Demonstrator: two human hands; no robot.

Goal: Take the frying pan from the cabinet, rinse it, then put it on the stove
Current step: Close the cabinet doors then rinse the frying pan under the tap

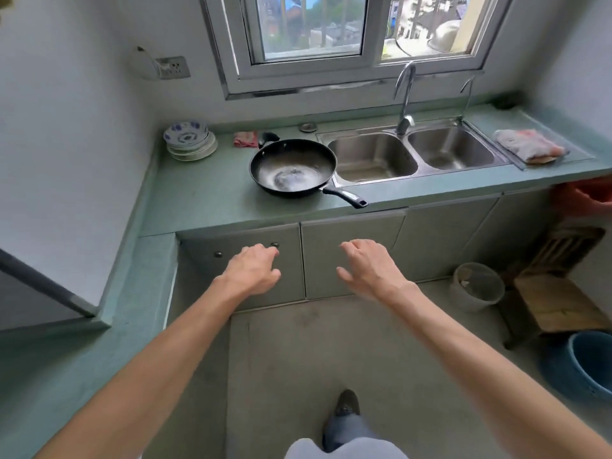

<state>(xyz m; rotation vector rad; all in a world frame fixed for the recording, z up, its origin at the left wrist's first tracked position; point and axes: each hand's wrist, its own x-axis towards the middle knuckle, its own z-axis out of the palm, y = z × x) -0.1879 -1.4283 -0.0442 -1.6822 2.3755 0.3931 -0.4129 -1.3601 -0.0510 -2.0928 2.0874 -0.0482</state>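
A black frying pan (pixel 293 168) sits on the green countertop (pixel 205 200), just left of the steel double sink (pixel 414 154), its handle pointing toward the front right. Its inside looks wet and shiny. The faucet (pixel 404 94) rises behind the sink. Below the counter, the grey cabinet doors (pixel 351 253) are closed. My left hand (pixel 253 271) hovers by the left door near a small knob, fingers loosely curled, holding nothing. My right hand (pixel 366 268) hovers before the middle door, fingers spread, holding nothing. No stove is in view.
Stacked blue-and-white bowls (pixel 189 140) and a pink cloth (pixel 245 139) sit at the counter's back. A wrapped bundle (pixel 528 145) lies right of the sink. On the floor stand a small bin (pixel 477 286), a wooden stool (pixel 556 306) and a blue bucket (pixel 586 362).
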